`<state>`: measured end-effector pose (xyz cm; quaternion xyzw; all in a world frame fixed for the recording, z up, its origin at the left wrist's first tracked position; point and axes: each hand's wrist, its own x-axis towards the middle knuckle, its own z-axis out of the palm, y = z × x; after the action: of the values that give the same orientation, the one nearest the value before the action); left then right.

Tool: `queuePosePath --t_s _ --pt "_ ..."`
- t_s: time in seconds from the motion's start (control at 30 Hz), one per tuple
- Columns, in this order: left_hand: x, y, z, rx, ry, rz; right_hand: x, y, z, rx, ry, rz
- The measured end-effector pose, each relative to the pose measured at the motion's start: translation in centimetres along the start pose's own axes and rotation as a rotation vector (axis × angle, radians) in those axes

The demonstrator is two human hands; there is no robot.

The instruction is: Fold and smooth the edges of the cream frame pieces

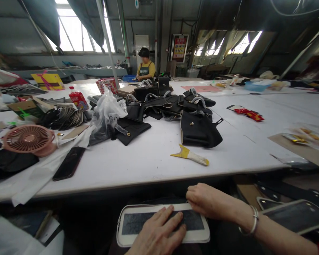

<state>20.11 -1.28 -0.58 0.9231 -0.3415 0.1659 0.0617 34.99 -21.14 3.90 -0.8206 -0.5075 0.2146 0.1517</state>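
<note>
A pale, rounded rectangular panel (163, 241) with a dark strip along its middle lies low in front of me, below the table's front edge. My left hand (162, 230) rests flat across it with the fingers spread. At the panel's upper right edge, my right hand (200, 200) is closed in a pinch, and whatever is between its fingers is hidden. A bracelet (254, 220) circles the right wrist. Dark material shows behind the panel's far edge.
On the white table (138, 159) are a heap of black handbags (199, 129), a yellow-ended tool (191, 154), a phone (69, 163), a pink fan (29, 140) and a plastic bag (106, 109). Dark pieces (295, 216) lie at my right. A person (146, 67) is across the table.
</note>
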Motion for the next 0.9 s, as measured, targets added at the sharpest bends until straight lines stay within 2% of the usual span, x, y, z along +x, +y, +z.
queuePosePath --t_s 0.23,0.37,0.5,0.67,0.8,0.9 --pt "0.3 -0.1 -0.3 -0.023 -0.043 -0.001 0.0 0.3 2.5 -0.062 0.187 0.201" --pt "0.7 -0.1 -1.0 -0.086 -0.077 -0.029 -0.4 0.1 3.5 -0.067 0.245 0.236" --pt "1.0 0.1 -1.0 -0.139 -0.116 -0.064 -0.8 -0.2 3.5 -0.041 0.237 0.194" --pt "0.6 0.5 0.6 -0.061 -0.008 -0.077 -0.6 -0.9 1.6 0.022 0.194 0.105" --pt "0.6 0.7 0.8 -0.066 -0.024 -0.089 1.1 -2.0 0.4 0.112 0.161 0.021" --pt "0.8 0.7 0.6 -0.092 -0.035 -0.096 3.1 -2.8 0.6 0.148 0.133 -0.052"
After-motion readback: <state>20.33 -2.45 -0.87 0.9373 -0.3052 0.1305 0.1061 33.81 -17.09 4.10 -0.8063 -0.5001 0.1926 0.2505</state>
